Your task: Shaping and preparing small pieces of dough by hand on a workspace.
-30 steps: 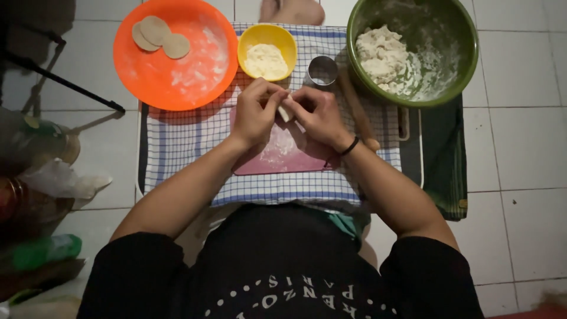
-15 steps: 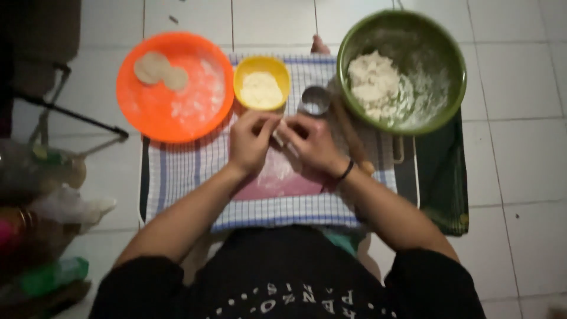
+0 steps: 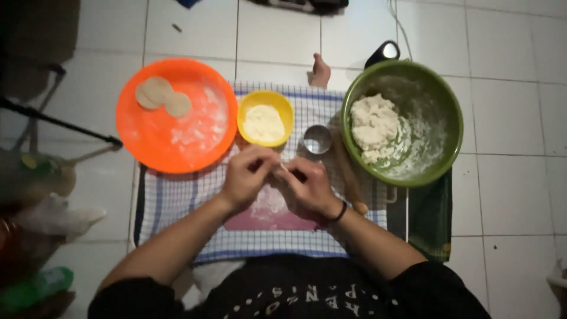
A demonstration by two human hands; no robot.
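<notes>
My left hand (image 3: 247, 177) and my right hand (image 3: 307, 184) meet over a pink board (image 3: 269, 217) dusted with flour, on a blue checked cloth (image 3: 177, 201). Both hands pinch one small piece of pale dough (image 3: 280, 170) between their fingertips; most of it is hidden by the fingers. A dark band circles my right wrist. Just beyond the hands stand a yellow bowl (image 3: 266, 117) of white filling and a small round metal cutter (image 3: 317, 139).
An orange plate (image 3: 176, 116) at the left holds two flat dough rounds (image 3: 163, 97) and flour. A green bowl (image 3: 403, 122) at the right holds a dough lump (image 3: 373, 127). A wooden rolling pin (image 3: 349, 177) lies beside my right hand. Bags and bottles crowd the floor's left edge.
The view has shifted, so everything sits lower in the picture. My hands stay together on the dough piece over the pink board, with the fingers working it slightly.
</notes>
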